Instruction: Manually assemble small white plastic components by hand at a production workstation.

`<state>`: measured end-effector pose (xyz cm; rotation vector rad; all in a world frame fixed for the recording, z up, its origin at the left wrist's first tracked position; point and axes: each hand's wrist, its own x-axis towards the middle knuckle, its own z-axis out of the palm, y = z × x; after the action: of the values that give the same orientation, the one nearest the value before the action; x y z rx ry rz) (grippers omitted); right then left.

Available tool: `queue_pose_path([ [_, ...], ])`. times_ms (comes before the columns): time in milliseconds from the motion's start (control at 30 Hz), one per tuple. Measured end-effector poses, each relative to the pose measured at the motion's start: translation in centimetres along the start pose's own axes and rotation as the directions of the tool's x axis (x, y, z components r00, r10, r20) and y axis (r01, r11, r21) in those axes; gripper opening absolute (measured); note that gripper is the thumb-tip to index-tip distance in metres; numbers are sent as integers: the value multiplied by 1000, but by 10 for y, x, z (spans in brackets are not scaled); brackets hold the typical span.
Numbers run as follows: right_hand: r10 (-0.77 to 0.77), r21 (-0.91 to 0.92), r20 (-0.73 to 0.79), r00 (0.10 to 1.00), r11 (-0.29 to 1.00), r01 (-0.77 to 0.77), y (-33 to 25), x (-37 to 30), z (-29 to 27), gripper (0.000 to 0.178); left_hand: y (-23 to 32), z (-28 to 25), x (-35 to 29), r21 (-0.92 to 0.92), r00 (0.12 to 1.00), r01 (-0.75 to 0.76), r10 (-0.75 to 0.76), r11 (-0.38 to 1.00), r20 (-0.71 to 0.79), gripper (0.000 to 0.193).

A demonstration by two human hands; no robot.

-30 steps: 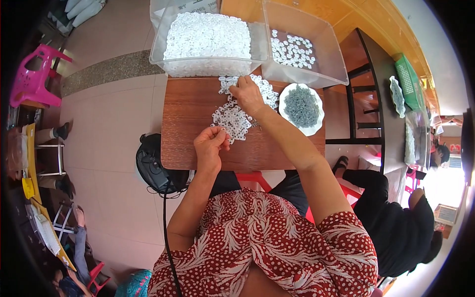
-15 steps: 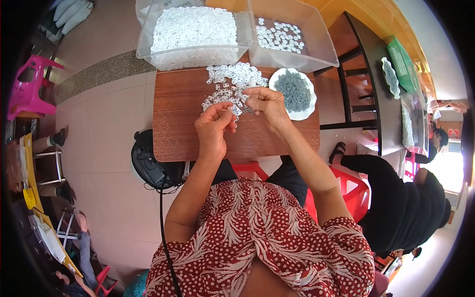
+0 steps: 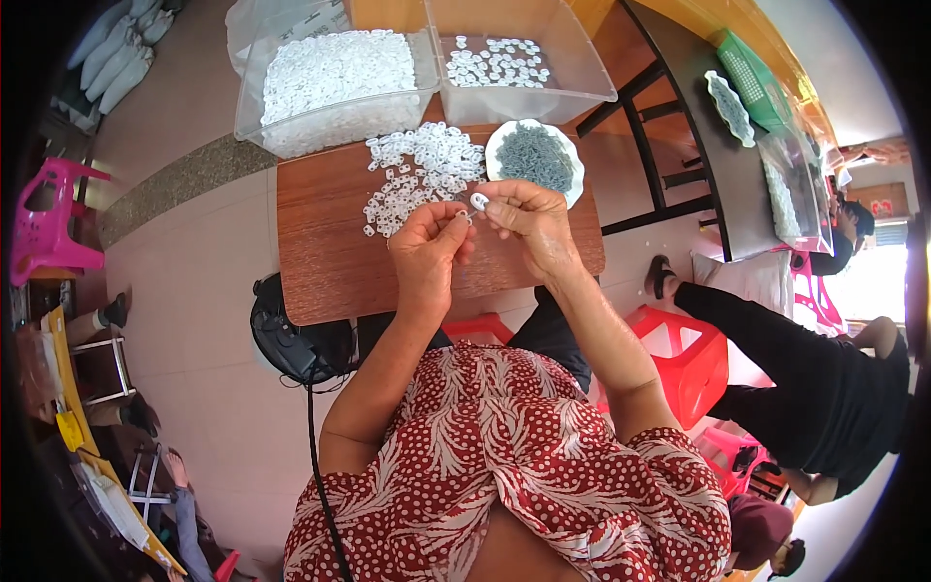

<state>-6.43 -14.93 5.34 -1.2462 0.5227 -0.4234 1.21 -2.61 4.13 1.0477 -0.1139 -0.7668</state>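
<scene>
Over the brown wooden table (image 3: 335, 262), my two hands are close together. Between thumb and fingers of my right hand (image 3: 533, 228) is a small white oval plastic piece (image 3: 479, 201) with a hole in it. My left hand (image 3: 427, 254) pinches a tiny pale part, mostly covered by the fingertips, just beside that piece. Just beyond the hands lies a loose pile of similar white pieces (image 3: 441, 155). To its right a white scalloped plate (image 3: 576, 179) bears a heap of small grey parts (image 3: 533, 155).
At the table's far side stand a clear bin (image 3: 254, 97) heaped with white pieces and another bin (image 3: 572, 87) with fewer. A dark table (image 3: 703, 126) stands right, holding a green basket (image 3: 752, 82). A black bag (image 3: 301, 335) hangs near the left edge. A person in black (image 3: 805, 407) is at right.
The view has shifted, so the table sits further left. My right hand has brought the white oval piece up against my left fingertips. The person in black has changed posture.
</scene>
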Motion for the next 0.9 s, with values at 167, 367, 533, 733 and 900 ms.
queue_pose_path([
  [167,-31,-88,-44,999,996,27,-2,-8,-2,18,-3,7,-5,16,999,-50,50,999,23,9],
  [367,-64,-84,-74,995,995,58,-6,-15,5,16,-4,8,-8,31,998,-64,63,997,15,9],
  [533,-111,-125,-72,991,987,102,-1,-17,5,16,-5,8,-10,14,998,-63,63,998,18,10],
  [733,-132,-152,-103,986,982,116,-2,-18,8,18,-6,4,-10,19,999,-47,47,999,6,10],
  [900,-143,-171,-103,984,977,124,5,-16,4,18,-8,4,-9,-7,999,-48,48,999,-3,10],
])
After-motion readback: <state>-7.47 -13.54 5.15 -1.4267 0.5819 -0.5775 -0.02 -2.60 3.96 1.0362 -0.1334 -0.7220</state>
